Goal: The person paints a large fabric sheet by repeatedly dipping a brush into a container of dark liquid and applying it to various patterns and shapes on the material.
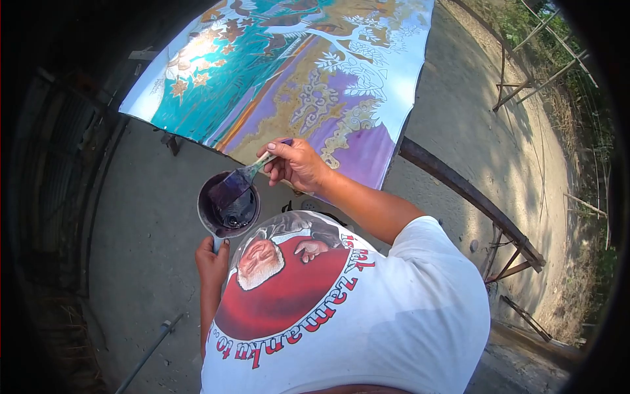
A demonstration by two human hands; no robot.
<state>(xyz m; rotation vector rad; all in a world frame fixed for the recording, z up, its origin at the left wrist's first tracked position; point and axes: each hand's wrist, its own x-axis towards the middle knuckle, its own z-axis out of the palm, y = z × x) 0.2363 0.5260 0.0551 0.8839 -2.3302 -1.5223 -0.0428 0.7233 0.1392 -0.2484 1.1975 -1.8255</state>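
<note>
My left hand (214, 257) is wrapped round the handle of a small dark pot (201, 209), held out in front of my shirt. Dark purple liquid (239, 211) lies in the bottom of the pot. A wide flat paintbrush (248, 173) is in my right hand (298, 164), pinched by its handle. Its bristles point down into the pot and look soaked in the same dark purple. Just beyond my right hand is the near edge of a large painted cloth (367, 152), with purple, tan, teal and white areas and outlined leaves and flowers.
A long dark beam (469, 187) runs from the cloth's right side, on legs. Thin poles (525, 88) stand at the far right by greenery. A grey rod (151, 351) slants at the lower left. The floor (141, 217) is grey concrete.
</note>
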